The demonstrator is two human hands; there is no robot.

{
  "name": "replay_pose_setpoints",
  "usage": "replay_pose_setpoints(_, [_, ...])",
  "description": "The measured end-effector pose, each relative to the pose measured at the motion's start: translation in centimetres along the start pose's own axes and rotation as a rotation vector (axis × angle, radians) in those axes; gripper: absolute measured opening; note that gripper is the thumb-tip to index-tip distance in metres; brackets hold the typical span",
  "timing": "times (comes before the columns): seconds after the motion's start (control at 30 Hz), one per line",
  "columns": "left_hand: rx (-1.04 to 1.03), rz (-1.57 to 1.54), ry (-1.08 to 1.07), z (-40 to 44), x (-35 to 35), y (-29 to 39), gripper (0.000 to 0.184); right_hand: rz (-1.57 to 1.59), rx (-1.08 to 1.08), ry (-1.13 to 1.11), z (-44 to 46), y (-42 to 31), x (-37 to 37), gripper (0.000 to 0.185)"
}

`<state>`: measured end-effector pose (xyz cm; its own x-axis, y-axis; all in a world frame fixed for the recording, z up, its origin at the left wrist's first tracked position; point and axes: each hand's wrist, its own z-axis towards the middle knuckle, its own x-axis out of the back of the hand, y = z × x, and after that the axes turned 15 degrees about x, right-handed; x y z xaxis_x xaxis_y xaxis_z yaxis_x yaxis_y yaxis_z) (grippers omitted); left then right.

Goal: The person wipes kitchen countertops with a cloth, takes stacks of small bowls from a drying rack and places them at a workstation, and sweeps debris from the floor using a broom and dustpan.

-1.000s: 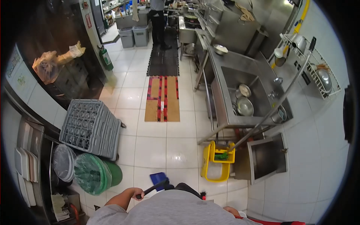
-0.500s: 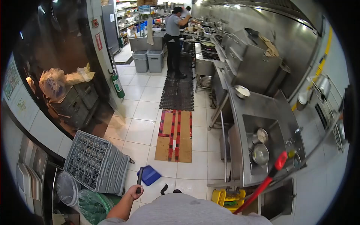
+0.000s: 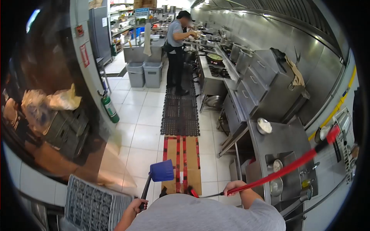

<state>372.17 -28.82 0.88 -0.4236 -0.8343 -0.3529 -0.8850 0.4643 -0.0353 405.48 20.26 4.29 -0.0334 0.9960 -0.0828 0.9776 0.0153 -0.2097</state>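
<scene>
My left hand (image 3: 137,205) is closed round the black handle of a blue dustpan (image 3: 162,171), whose pan is held out in front of me over the floor tiles and the cardboard edge. In my right hand (image 3: 234,188) is a long red pole (image 3: 283,170), slanting up to the right past the sink. Its lower end reaches left to a small red and black head (image 3: 193,192) near my body. The taped cardboard mat (image 3: 170,150) lies on the floor just beyond.
A person (image 3: 176,50) stands at the stove on a black rubber mat (image 3: 179,111). The steel sink counter (image 3: 285,140) runs along the right. A grey glass rack (image 3: 92,204) is at lower left, a fire extinguisher (image 3: 110,109) beyond it, and two grey bins (image 3: 153,74) farther back.
The dustpan has moved right and is now over the cardboard's edge. My right hand has come into view, holding the red pole. The camera view has moved forward, and the yellow bucket has left it.
</scene>
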Motion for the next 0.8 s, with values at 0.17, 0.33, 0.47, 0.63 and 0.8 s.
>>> replay_pose_setpoints(0.17, [-0.072, -0.196, -0.199, -0.8, -5.1, 18.2, 0.012, 0.378, 0.32, 0.12, -1.1, -7.1, 3.5, 0.029])
replay_pose_setpoints(0.33, [-0.099, -0.306, -0.285, -1.9, -8.4, 34.8, 0.01, 0.65, 0.573, 0.227, 1.2, -17.4, 7.3, 0.026])
replay_pose_setpoints(0.47, [-0.079, -0.374, -0.292, -1.7, -9.0, 45.9, 0.009, 0.615, 0.528, 0.246, 6.2, -29.2, 19.2, 0.024])
replay_pose_setpoints(0.63, [-0.016, -0.535, -0.377, -3.4, -7.5, 56.4, 0.011, 0.082, 0.35, 0.21, 7.7, -51.2, 33.6, 0.009])
replay_pose_setpoints(0.8, [-0.029, -0.679, -0.512, -4.3, -3.4, 65.6, 0.011, 0.063, 0.131, -0.01, 8.0, -71.6, 43.2, 0.01])
